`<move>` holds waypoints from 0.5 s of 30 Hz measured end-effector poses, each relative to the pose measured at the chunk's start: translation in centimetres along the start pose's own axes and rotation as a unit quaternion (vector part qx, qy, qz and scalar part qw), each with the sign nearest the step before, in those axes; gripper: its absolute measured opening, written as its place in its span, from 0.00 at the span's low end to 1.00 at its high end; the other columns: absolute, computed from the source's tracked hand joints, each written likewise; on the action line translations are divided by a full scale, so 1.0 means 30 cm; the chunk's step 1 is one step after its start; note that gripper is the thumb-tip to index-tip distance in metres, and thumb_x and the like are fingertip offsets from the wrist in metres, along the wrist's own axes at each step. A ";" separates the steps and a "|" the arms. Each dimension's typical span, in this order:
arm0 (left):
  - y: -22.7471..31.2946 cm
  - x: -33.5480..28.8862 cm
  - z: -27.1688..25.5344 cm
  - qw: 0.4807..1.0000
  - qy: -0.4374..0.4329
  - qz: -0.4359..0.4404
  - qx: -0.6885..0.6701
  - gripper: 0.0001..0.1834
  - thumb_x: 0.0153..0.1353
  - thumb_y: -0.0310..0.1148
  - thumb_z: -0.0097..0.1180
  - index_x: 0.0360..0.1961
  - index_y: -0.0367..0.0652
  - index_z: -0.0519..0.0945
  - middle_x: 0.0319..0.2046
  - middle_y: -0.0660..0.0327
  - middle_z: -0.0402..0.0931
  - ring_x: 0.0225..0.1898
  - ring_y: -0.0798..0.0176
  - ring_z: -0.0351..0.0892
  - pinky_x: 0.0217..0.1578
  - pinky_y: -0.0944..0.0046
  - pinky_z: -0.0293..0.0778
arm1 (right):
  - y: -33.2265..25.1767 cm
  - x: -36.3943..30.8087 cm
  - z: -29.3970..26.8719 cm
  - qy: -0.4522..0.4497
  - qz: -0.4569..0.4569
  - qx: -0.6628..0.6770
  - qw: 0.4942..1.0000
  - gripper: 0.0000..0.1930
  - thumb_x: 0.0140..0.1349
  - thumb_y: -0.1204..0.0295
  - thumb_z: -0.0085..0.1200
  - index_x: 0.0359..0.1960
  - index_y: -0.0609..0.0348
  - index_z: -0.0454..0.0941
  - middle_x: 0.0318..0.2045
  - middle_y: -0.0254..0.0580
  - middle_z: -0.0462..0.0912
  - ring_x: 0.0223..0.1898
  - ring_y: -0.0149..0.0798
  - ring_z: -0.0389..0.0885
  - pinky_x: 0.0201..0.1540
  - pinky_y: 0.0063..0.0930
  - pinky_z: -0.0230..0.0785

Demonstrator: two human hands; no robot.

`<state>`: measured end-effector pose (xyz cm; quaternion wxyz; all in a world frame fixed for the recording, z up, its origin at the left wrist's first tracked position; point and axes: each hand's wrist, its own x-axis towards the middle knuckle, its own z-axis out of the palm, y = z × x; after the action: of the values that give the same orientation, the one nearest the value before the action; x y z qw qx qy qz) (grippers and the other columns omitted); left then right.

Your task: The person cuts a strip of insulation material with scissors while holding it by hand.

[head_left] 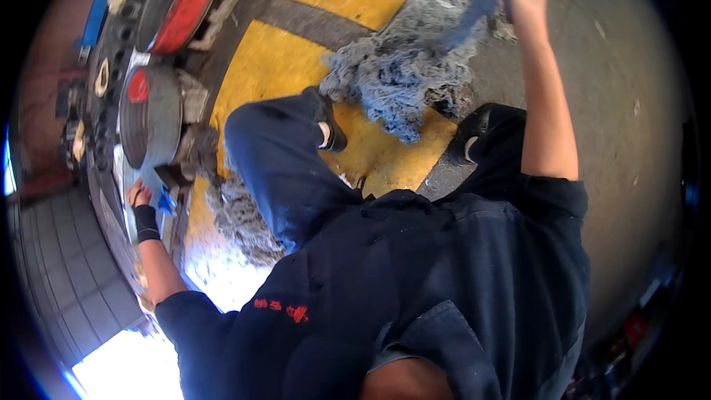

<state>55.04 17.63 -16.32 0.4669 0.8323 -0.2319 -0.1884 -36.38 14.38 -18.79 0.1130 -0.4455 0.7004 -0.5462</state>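
At the upper right, my right arm reaches far out. My right hand (524,1) is closed around a blue-grey rag (480,6), smeared by motion, which hangs over a heap of tangled grey yarn waste (404,67). This heap lies on the floor beyond and between my feet. On the far left, my left hand (139,193), with a black band (147,222) at its wrist, is at the edge of a metal bench. Its fingers look curled, and what they hold, if anything, is too small to make out. Just right of it is a small blue thing (167,203).
Two drum-like metal rings stand at the left: a red-sided one (180,11) and a grey one (154,115) with a red patch. More yarn waste (244,218) lies beside my left knee. The floor has yellow painted blocks (274,74) with dark bands.
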 end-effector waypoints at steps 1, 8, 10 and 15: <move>0.076 -0.044 0.110 0.980 -0.157 0.117 0.015 0.12 0.50 0.31 0.64 0.31 0.38 0.73 0.16 0.66 0.65 0.12 0.70 0.61 0.12 0.70 0.58 | -0.031 -0.003 0.009 0.001 -0.013 -0.084 0.996 0.06 0.50 0.70 0.58 0.24 0.59 0.76 0.17 0.31 0.73 0.18 0.27 0.68 0.20 0.25 0.59; 0.405 -1.359 1.248 0.746 -0.558 0.360 0.061 0.16 0.51 0.27 0.60 0.42 0.37 0.74 0.38 0.58 0.75 0.41 0.64 0.74 0.45 0.67 0.69 | 0.000 -0.005 0.066 -0.178 0.092 0.244 0.949 0.07 0.47 0.74 0.58 0.28 0.59 0.76 0.18 0.31 0.74 0.18 0.25 0.71 0.22 0.21 0.64; 0.385 -1.613 1.362 0.616 -0.671 0.404 0.084 0.12 0.52 0.34 0.58 0.33 0.37 0.78 0.29 0.59 0.76 0.35 0.66 0.76 0.37 0.68 0.70 | -0.040 -0.010 0.053 -0.188 0.131 0.291 0.929 0.07 0.47 0.76 0.58 0.30 0.60 0.76 0.19 0.31 0.75 0.19 0.25 0.71 0.22 0.22 0.65; 0.201 -1.902 1.605 0.413 -0.520 0.743 0.080 0.07 0.42 0.27 0.49 0.26 0.40 0.75 0.29 0.55 0.73 0.37 0.51 0.70 0.39 0.56 0.69 | 0.039 0.023 0.100 -0.106 0.005 0.147 0.983 0.16 0.44 0.64 0.64 0.32 0.63 0.81 0.25 0.43 0.83 0.26 0.30 0.81 0.30 0.24 0.72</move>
<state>-18.63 13.75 -29.30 0.1456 0.1106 -0.9724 -0.1449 -35.44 11.87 -20.70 0.2538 -0.4760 0.5986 -0.5923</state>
